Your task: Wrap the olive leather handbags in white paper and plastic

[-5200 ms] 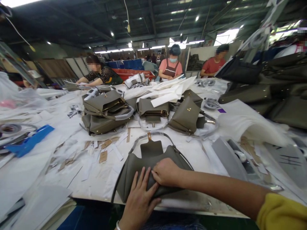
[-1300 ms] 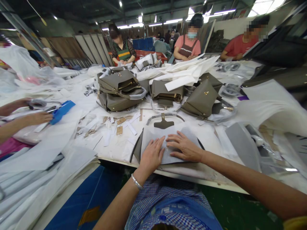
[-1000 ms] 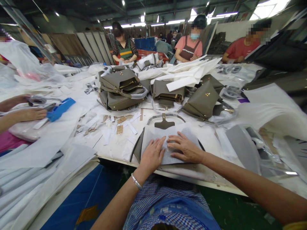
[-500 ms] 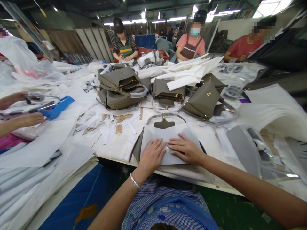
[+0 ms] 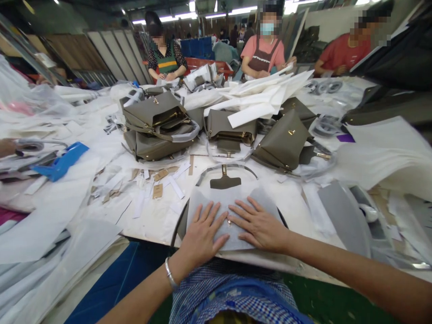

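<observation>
Lower centre of the frame: left hand (image 5: 202, 231) and right hand (image 5: 261, 228), fingers spread, lie flat on the white sheet (image 5: 235, 195) covering the handbag (image 5: 225, 182); even, outward pressure should best smooth it.

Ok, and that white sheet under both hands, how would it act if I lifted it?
The white sheet is likely light and bendy: it looks thin and lies over the bag. It might catch at its middle, where a small metal fitting shows.
</observation>
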A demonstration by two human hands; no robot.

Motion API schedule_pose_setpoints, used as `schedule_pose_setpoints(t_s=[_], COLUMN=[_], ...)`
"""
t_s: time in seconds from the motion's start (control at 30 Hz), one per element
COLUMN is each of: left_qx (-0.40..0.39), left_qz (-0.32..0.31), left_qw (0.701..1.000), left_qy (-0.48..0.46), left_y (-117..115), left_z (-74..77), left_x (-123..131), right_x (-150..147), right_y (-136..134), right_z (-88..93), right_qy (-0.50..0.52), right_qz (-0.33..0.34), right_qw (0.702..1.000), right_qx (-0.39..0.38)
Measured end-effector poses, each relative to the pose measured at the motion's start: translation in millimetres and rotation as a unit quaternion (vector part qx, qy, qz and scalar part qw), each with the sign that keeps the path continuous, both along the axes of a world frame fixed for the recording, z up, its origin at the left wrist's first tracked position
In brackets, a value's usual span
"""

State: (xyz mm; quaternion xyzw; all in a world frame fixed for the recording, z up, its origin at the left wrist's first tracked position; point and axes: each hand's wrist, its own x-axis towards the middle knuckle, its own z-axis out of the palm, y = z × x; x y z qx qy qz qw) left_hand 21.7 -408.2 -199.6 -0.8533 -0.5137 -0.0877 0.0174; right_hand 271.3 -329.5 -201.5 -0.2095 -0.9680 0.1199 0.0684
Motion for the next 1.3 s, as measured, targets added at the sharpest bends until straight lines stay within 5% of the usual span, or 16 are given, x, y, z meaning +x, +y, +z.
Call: schedule_pose_setpoints(t_s=[0.23, 0.43, 0.53, 0.73, 0.9, 1.3], left_qx=[0.021, 0.081, 0.065, -0.035, -0.109, -0.216], left_qz=[0.003, -0.017, -0.018, 0.045, 0.075, 0.020], left_qw=[0.999, 0.997, 0.998, 0.998, 0.991, 0.975], left_qy=[0.024, -0.006, -0.010, 0.007, -0.029, -0.042], left_y=[0.8, 19.5, 30.2, 60.4, 74.7, 86.6], left_z=[-5.8, -20.8, -16.2, 10.4, 14.7, 31.9], left_x=[0.3, -9.2, -17.0, -18.9, -13.0, -25.0], right_x=[1.8, 7.2, 11.2, 10.8, 3.7, -9.2], right_y=[3.2, 12.6, 17.2, 39.0, 44.1, 57.2], right_z=[8.1, -21.0, -26.9, 0.6, 8.0, 37.0], right_qy=[-0.003, 0.088, 0.114, 0.014, 0.009, -0.066], right_qz=[0.005, -0.021, -0.048, -0.133, -0.190, -0.143], right_qw=[0.999, 0.996, 0.992, 0.990, 0.982, 0.982], right_qx=[-0.039, 0.005, 0.030, 0.036, -0.001, -0.107])
